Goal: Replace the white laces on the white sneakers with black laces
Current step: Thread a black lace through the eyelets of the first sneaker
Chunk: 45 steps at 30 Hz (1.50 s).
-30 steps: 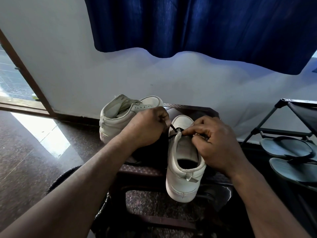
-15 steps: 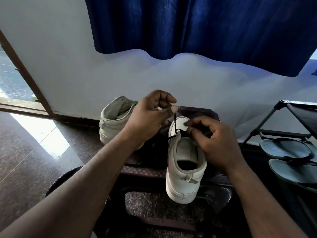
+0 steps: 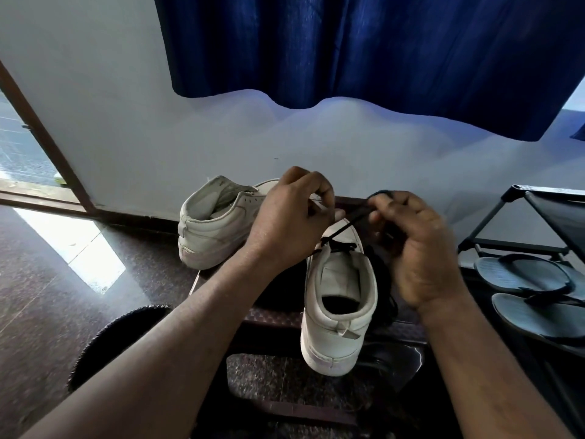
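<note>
The black lace (image 3: 340, 231) runs up from the upper eyelets of the near white sneaker (image 3: 340, 299), which stands on the table (image 3: 275, 315), and the left hand (image 3: 291, 223) and right hand (image 3: 418, 248) each pinch one strand with curled fingers, so I judge tying is in hand and next needs an even pull.

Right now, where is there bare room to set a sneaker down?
Bare floor left of the far sneaker, up to the door frame. Crowded: the stool holds it and the near sneaker, left hand and right hand pinching the black lace; flip-flops fill the rack.
</note>
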### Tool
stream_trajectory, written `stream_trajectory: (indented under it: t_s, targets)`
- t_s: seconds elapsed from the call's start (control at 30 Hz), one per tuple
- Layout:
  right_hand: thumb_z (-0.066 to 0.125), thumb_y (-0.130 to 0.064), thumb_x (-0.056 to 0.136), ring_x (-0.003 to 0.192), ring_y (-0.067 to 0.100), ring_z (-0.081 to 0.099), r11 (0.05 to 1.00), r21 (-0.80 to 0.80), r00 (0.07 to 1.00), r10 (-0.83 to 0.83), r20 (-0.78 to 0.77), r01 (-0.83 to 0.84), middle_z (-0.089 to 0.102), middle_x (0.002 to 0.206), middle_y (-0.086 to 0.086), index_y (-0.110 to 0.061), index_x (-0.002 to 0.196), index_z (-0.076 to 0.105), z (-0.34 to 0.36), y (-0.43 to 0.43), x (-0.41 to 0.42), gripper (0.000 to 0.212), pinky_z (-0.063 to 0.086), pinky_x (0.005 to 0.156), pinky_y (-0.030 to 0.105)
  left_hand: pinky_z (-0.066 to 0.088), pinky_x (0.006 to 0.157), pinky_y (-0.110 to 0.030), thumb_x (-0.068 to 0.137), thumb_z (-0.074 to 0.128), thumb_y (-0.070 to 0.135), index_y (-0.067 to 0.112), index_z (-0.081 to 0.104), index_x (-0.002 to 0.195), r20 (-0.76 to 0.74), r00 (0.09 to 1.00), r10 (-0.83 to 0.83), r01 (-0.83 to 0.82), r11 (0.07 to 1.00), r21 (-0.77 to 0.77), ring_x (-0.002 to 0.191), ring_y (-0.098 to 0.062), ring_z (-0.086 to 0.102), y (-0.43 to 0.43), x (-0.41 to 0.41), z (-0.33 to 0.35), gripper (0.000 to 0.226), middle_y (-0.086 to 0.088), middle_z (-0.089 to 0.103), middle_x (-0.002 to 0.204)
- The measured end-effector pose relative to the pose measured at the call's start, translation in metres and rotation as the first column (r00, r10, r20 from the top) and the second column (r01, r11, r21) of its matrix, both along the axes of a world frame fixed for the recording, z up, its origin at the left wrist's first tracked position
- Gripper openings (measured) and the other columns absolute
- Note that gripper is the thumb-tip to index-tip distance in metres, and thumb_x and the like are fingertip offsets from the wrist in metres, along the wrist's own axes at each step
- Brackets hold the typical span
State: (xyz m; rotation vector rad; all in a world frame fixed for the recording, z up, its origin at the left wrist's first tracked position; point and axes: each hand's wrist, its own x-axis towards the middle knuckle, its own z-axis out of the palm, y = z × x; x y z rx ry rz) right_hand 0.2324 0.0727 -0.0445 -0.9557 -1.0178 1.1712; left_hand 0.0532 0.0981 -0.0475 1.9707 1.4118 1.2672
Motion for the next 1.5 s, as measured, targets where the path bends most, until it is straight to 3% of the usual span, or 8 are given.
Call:
stream_trajectory:
  t_s: [0.17, 0.4, 0.57, 1.07, 1.23, 1.37, 1.43, 1.5]
  targets:
    - [0.052, -0.013, 0.097, 0.064, 0.007, 0.054, 0.999, -0.034, 0.939, -0.038, -0.343, 0.028, 0.059, 0.068, -0.005, -0.018, 0.081, 0.067, 0.007, 0.002, 0.024, 0.022, 0.034, 0.061, 0.025, 0.035, 0.056, -0.014, 0.09, 0.08, 0.043, 0.023, 0.067, 0.07, -0.018, 0.997, -0.071, 0.067, 0.982, -0.176, 0.053, 0.002, 0.049, 0.0, -0.003, -0.003, 0.03, 0.02, 0.057, 0.058]
    - [0.051, -0.016, 0.095, 0.065, 0.011, 0.05, 1.0, 0.005, 0.918, -0.025, -0.397, 0.029, 0.059, 0.067, -0.004, -0.017, 0.084, 0.065, 0.01, 0.002, 0.033, 0.018, 0.038, 0.058, 0.025, 0.037, 0.067, -0.006, 0.098, 0.071, 0.037, 0.023, 0.079, 0.087, -0.075, 0.975, -0.21, 0.181, 0.941, -0.288, 0.069, 0.015, 0.057, -0.003, 0.003, -0.005, 0.019, 0.036, 0.064, 0.07]
    - [0.051, -0.02, 0.095, 0.064, 0.01, 0.046, 0.998, 0.054, 0.879, -0.005, -0.477, 0.035, 0.055, 0.068, -0.008, -0.02, 0.085, 0.067, 0.009, 0.003, 0.038, 0.019, 0.036, 0.061, 0.026, 0.055, 0.093, -0.043, 0.1, 0.067, 0.036, 0.018, 0.077, 0.089, 0.208, 0.935, -0.288, 0.352, 0.83, -0.432, 0.086, -0.009, 0.065, -0.003, 0.003, -0.004, 0.023, 0.002, 0.076, 0.088]
    - [0.046, -0.026, 0.103, 0.061, 0.006, 0.041, 0.98, 0.161, 0.784, 0.006, -0.62, 0.12, 0.051, 0.066, -0.01, -0.026, 0.087, 0.065, 0.012, 0.009, 0.075, 0.025, 0.034, 0.06, 0.024, 0.037, 0.062, -0.021, 0.102, 0.064, 0.039, 0.017, 0.064, 0.076, 0.306, 0.917, -0.257, 0.373, 0.824, -0.426, 0.06, -0.006, 0.042, -0.004, 0.0, -0.002, 0.034, 0.008, 0.052, 0.066]
    - [0.068, -0.018, 0.093, 0.053, 0.006, 0.044, 0.929, -0.051, 0.929, -0.368, -0.048, 0.366, 0.053, 0.063, -0.009, -0.022, 0.079, 0.065, -0.011, 0.018, 0.059, 0.014, 0.033, 0.055, 0.024, 0.035, 0.057, -0.018, 0.103, 0.061, 0.026, 0.005, 0.069, 0.093, 0.551, 0.806, -0.218, 0.453, 0.825, -0.337, 0.057, -0.001, 0.049, -0.007, 0.005, 0.009, 0.025, 0.008, 0.062, 0.071]
    - [0.074, -0.035, 0.09, 0.07, 0.012, 0.056, 0.766, 0.2, 0.62, -0.621, 0.48, 0.611, 0.061, 0.083, -0.006, -0.02, 0.092, 0.059, -0.017, 0.012, 0.047, 0.021, 0.047, 0.076, 0.036, 0.034, 0.056, -0.02, 0.102, 0.063, 0.026, 0.007, 0.074, 0.095, 0.585, 0.794, -0.169, 0.419, 0.848, -0.323, 0.055, -0.003, 0.045, -0.008, 0.007, 0.012, 0.023, 0.014, 0.063, 0.062]
    - [0.073, -0.041, 0.09, 0.088, 0.021, 0.059, 0.694, 0.398, 0.453, -0.705, 0.546, 0.6, 0.058, 0.109, 0.002, -0.016, 0.11, 0.054, -0.015, 0.008, 0.045, 0.037, 0.045, 0.082, 0.033, 0.041, 0.064, -0.022, 0.102, 0.065, 0.025, 0.008, 0.076, 0.097, 0.569, 0.804, -0.174, 0.416, 0.848, -0.329, 0.062, -0.003, 0.055, -0.007, 0.007, 0.011, 0.022, 0.011, 0.07, 0.07]
    - [0.066, -0.045, 0.093, 0.105, 0.018, 0.056, 0.736, 0.519, 0.46, -0.677, 0.575, 0.434, 0.054, 0.125, 0.002, -0.015, 0.123, 0.055, -0.013, 0.006, 0.037, 0.044, 0.043, 0.087, 0.029, 0.044, 0.068, -0.016, 0.1, 0.068, 0.023, 0.007, 0.078, 0.098, 0.518, 0.833, -0.193, 0.408, 0.846, -0.342, 0.069, 0.001, 0.063, -0.008, 0.008, 0.011, 0.019, 0.01, 0.073, 0.077]
